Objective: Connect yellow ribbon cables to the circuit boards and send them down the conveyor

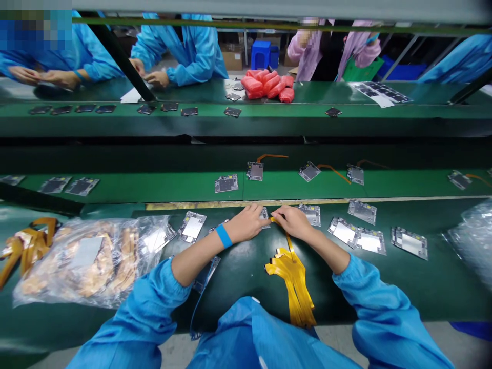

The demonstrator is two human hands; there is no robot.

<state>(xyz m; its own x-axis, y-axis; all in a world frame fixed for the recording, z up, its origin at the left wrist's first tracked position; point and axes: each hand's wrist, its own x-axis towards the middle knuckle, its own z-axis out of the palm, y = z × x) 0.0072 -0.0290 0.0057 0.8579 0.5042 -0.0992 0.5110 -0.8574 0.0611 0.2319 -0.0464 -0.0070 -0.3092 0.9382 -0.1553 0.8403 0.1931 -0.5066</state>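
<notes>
Over a small circuit board (264,215) on the green bench lies my left hand (249,222), its fingers closed on the board's left side. My right hand (292,221) pinches the end of a yellow flex ribbon cable (289,247) at the board's right edge. Whether the cable end is seated in the board I cannot tell, as fingers cover it. Below my hands, a fanned bundle of yellow ribbon cables (294,287) lies near the bench's front edge. Another circuit board (310,214) lies just behind my right hand.
Several loose boards (371,240) lie on the right, others (192,226) on the left. A clear plastic bag of ribbon cables (92,261) occupies the left side. Beyond runs a green conveyor (177,185) carrying boards. Co-workers in blue sleeves (192,51) sit opposite. Bubble wrap (472,241) is far right.
</notes>
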